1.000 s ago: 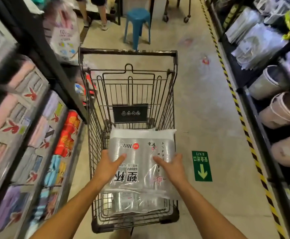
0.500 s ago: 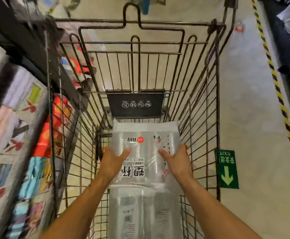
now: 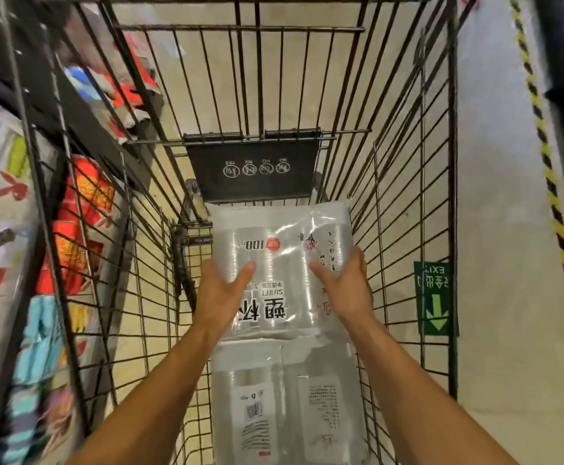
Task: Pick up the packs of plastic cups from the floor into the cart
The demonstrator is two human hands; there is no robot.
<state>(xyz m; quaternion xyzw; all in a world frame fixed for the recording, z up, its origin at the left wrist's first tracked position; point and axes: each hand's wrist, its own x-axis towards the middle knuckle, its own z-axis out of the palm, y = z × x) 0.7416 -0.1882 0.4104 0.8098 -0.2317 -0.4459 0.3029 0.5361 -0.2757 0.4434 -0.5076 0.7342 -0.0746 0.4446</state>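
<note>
I look down into a black wire cart [image 3: 408,196]. A clear pack of plastic cups [image 3: 284,250] with black and red print sits low at the cart's far end. My left hand [image 3: 220,293] grips its left side with the thumb on top. My right hand [image 3: 344,286] grips its right side the same way. A second clear pack of cups [image 3: 287,404] lies on the cart floor nearer to me, partly under the first pack.
A black child-seat flap [image 3: 253,169] closes the cart's far end. Shelves of packaged goods [image 3: 22,263] run close along the left. Bare floor with a green exit arrow sticker [image 3: 436,297] and yellow-black hazard tape [image 3: 556,203] lies to the right.
Both hands have carried the pack down from the cart's rim into the basket toward its far end. My view has dropped lower and closer into the cart.
</note>
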